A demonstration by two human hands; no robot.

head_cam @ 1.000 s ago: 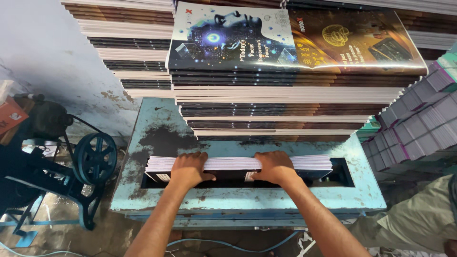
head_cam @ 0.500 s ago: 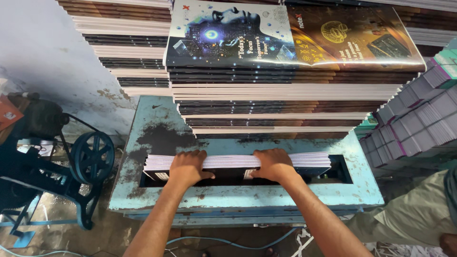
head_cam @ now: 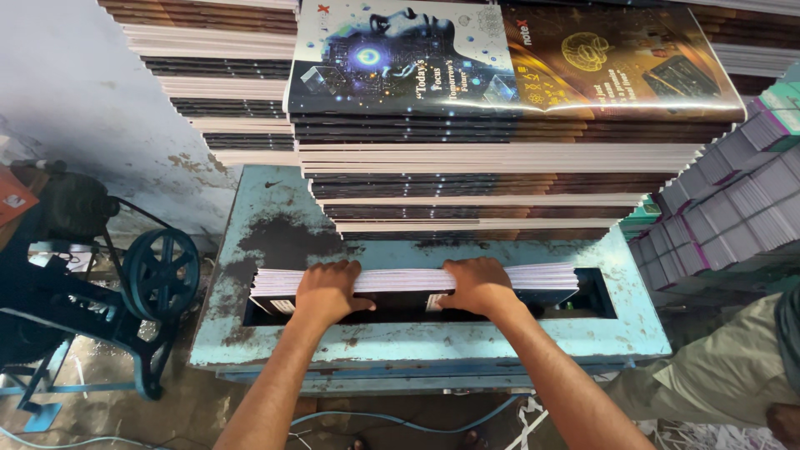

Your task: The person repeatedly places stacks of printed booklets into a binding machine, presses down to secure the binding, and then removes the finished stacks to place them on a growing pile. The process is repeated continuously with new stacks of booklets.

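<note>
bench: worn turquoise metal top (head_cam: 275,217), dark bare patches, long slot near front
in slot: white paper block (head_cam: 400,279)
at back: tall booklet stack (head_cam: 500,158)

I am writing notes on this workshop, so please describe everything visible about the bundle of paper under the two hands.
The bundle is a long, flat stack of thin booklets or sheets, seen edge-on, with white page edges and a dark underside. It lies level along the slot of a worn turquoise table, spanning most of the slot's length. The left hand and the right hand press on its top and front edge, fingers curled over it. Behind it stands a tall pile of printed covers, apparently not touching it.
</note>
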